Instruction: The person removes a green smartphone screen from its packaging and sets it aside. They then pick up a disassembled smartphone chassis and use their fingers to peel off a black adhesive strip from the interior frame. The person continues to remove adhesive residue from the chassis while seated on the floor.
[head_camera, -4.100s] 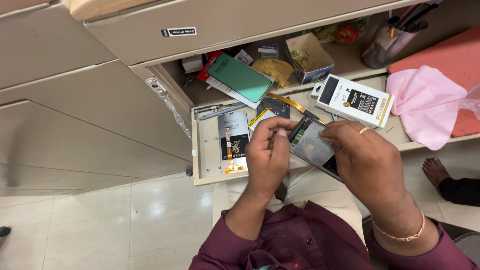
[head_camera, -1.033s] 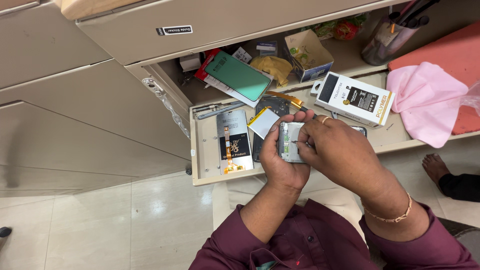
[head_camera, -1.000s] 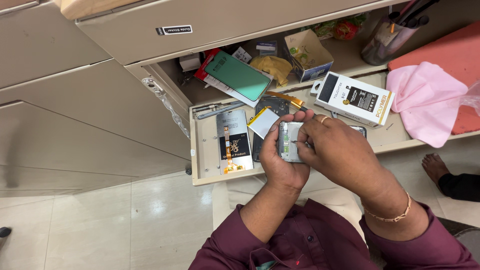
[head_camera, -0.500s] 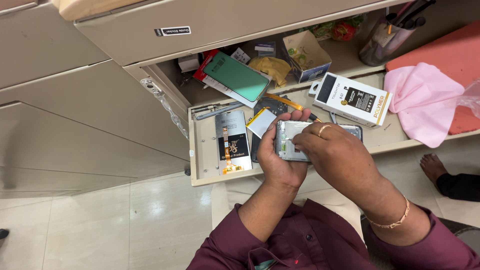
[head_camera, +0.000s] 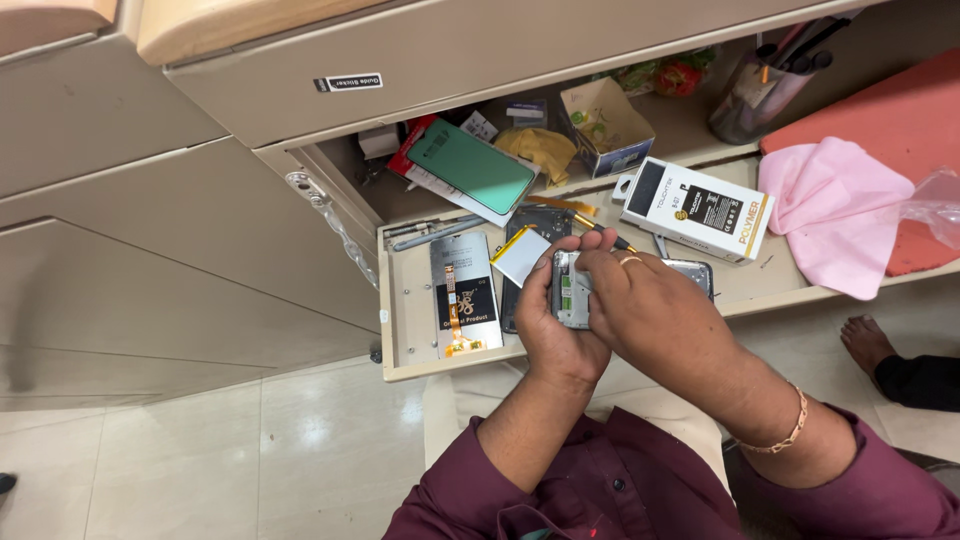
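While our left hand (head_camera: 548, 325) grips the opened grey phone body (head_camera: 570, 290) upright, our right hand (head_camera: 640, 310) closes fingertips over its top edge

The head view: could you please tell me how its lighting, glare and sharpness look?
Head view: even, soft indoor light; mild glare patches on the floor tiles; the opened phone between left hand and right hand is reasonably sharp; the drawer's back sits in shadow.
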